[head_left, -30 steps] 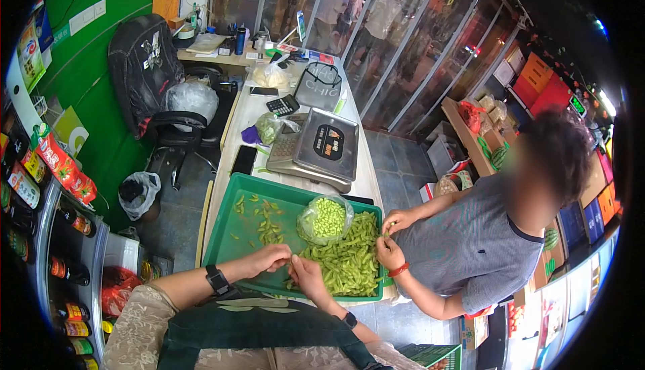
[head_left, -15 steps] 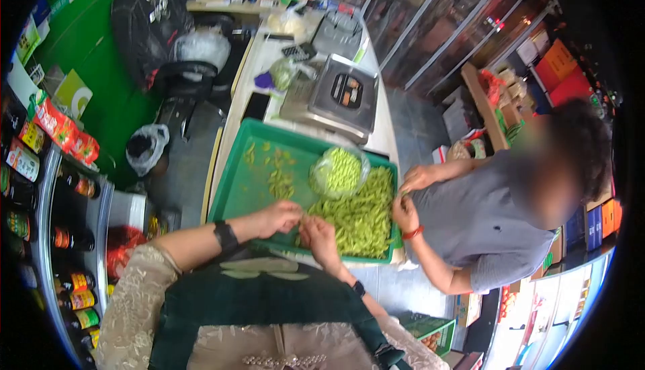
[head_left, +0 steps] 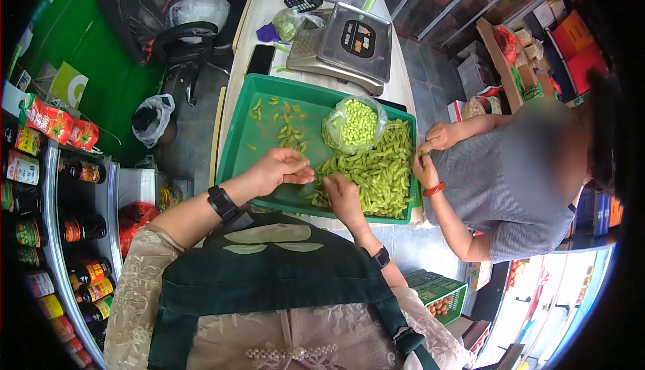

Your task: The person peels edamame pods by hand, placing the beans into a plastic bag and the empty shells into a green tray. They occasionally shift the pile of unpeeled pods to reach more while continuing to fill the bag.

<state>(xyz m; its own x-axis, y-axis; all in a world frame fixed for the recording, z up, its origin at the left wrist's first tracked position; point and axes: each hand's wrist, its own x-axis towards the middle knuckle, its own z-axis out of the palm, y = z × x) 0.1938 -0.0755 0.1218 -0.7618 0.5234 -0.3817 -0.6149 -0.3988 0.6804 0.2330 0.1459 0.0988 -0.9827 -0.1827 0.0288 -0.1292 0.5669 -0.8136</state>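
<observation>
A green tray holds a heap of green bean pods, looking like edamame, on its right side. Shelled green beans fill a clear plastic bag at the tray's far side. Over the middle of the tray is my left hand, its fingers bent with thumb and fingertips apart and no visible thing between them. My right hand is at the near left edge of the pod heap, fingers curled downward; what they grip is hidden. Loose pods and husks lie in the tray's left part.
Behind the tray stands a weighing scale, with a phone and a calculator close by. Across the tray's right edge, another person's hands hold something small. Shelves of bottles and jars flank my left.
My hands have moved apart; the right one has gone to the pod heap. The camera view has tilted downward, so the tray appears higher.
</observation>
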